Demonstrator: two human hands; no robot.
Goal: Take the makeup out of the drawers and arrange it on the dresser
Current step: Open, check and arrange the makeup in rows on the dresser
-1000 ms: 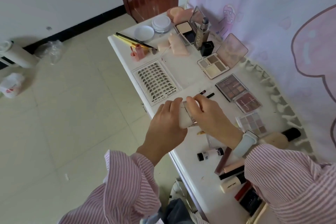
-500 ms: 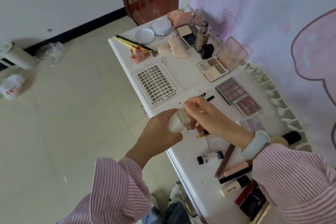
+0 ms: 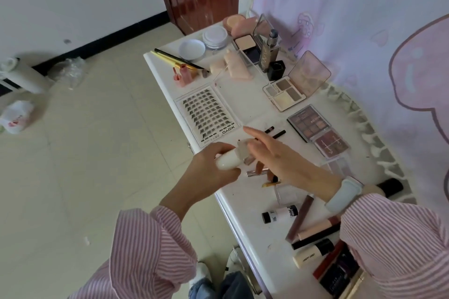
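A: What is close to us?
B: Tubes and a small bottle (image 3: 280,214) lie on the white bench (image 3: 245,216).
A: And the hands?
B: The left hand (image 3: 213,172) grips a white bottle (image 3: 230,159) over the bench edge. The right hand (image 3: 279,155) touches its clear end, fingers straight.
A: Farther back?
B: A lash card (image 3: 207,114), then colour palettes (image 3: 307,122).

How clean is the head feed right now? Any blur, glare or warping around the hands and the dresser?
Head view: soft, even daylight, faint shadows; left hand and right hand slightly motion-blurred around the white bottle; wide-angle warp bends the dresser edge and floor tiles; mild sheen on the open palette lid; lash tray lettering stays readable.
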